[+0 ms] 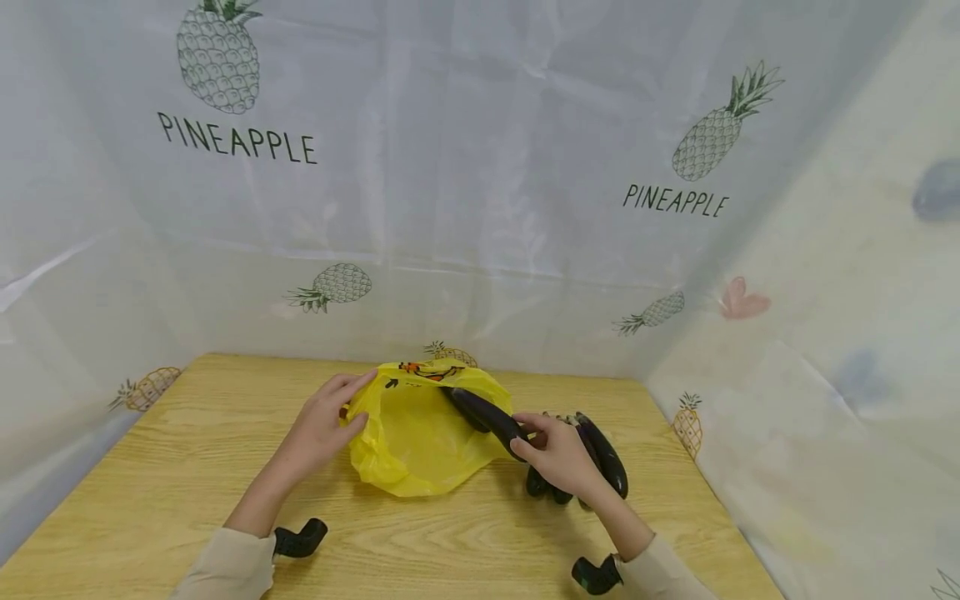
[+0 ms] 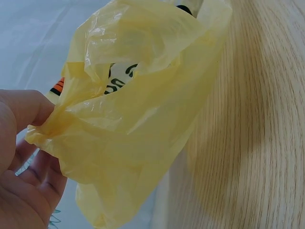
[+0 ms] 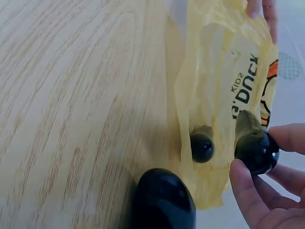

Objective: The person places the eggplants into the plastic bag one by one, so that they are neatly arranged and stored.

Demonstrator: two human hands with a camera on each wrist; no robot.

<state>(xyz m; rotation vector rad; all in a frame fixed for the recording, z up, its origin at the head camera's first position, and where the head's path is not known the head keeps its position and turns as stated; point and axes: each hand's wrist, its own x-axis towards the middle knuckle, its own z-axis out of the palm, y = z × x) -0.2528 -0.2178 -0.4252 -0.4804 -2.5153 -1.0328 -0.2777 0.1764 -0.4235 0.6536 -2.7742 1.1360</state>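
A yellow plastic bag with printed duck lettering lies on the table, its mouth held wide. My left hand pinches the bag's edge between thumb and fingers; in the left wrist view the gathered plastic shows in that grip. My right hand holds a dark eggplant by its rounded end, the other end reaching into the bag's mouth. Another eggplant lies inside the bag in the right wrist view.
Several more eggplants lie together on the wooden table, beside and partly behind my right hand. A white sheet printed with pineapples hangs behind the table and along its sides.
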